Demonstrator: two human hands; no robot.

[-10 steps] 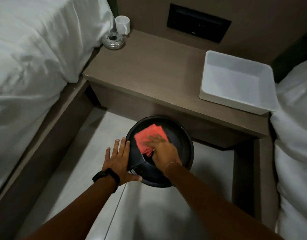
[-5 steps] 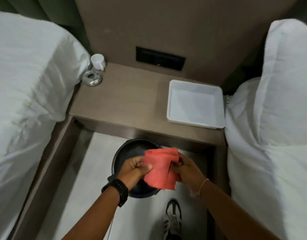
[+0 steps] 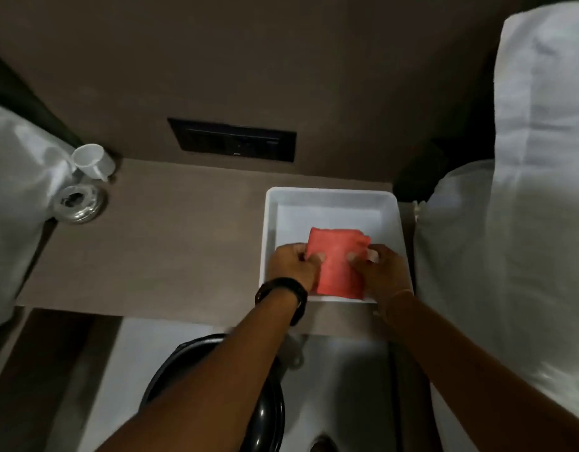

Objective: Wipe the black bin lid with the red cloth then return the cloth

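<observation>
The folded red cloth (image 3: 337, 259) lies over the near half of the white tray (image 3: 272, 220) on the brown bedside table. My left hand (image 3: 293, 264) pinches its left edge and my right hand (image 3: 381, 270) pinches its right edge. Whether the cloth rests on the tray floor or hangs just above it, I cannot tell. The black bin lid (image 3: 268, 415) sits on the floor below the table, mostly hidden by my left forearm.
A white cup (image 3: 92, 161) and a shiny metal ashtray (image 3: 79, 202) stand at the table's back left. White bedding flanks the table on both sides (image 3: 516, 223). A dark socket panel (image 3: 232, 140) is set in the wall. A shoe tip (image 3: 320, 445) shows on the pale floor.
Both hands lifted the red cloth off the bin lid, folded it in the air, and carried it up into the white tray. The view rose from the floor to the table.
</observation>
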